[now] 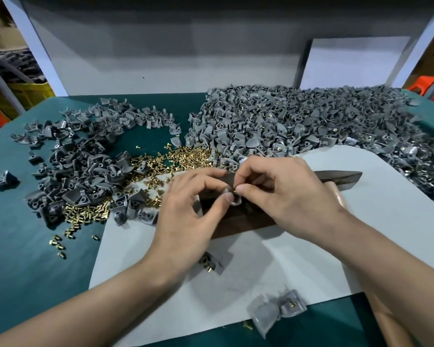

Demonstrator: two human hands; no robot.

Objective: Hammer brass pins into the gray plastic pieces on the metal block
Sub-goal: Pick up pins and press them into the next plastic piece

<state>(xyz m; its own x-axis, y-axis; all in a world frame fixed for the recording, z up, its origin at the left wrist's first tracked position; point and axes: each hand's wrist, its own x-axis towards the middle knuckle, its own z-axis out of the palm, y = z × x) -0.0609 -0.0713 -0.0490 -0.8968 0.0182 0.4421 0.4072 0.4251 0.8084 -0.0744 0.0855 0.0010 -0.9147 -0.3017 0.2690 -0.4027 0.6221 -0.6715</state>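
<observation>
Green cloth covers the counter [23,271], which is backed by a pale wall board [161,58]. A white sheet [311,259] lies over its near part. On that sheet sits the metal block [238,224], dark and mostly hidden under the person's hands.

Beyond the block and off to its right spreads the big heap of gray pieces [298,116]. A smaller heap [80,171] lies to the block's left, and between it and the block is a scatter of brass pins [176,156]. A hammer [341,180] lies just right of the block, untouched. Nearer than the block, at the sheet's edge, a small cluster of pieces [276,309] sits, one of them showing brass.

Over the block the left hand [186,209] pinches one gray piece [233,200] between its thumb and a finger, and its other fingers [203,175] are loosely curved. The right hand [281,191] has thumb and forefinger clamped on a single pin [235,189], held right against that piece. Blur hides whether the piece rests on the block or hangs just above it.

This looks to me like the seating step, with no blow struck on this piece yet. The pin is tiny and the grip on it is narrow, so it could slip out and drop among the loose ones. If it goes into the hole crooked, the hammer would likely bend it or kick the piece off the block. Any fingers steadying the piece would also sit close to the strike.
</observation>
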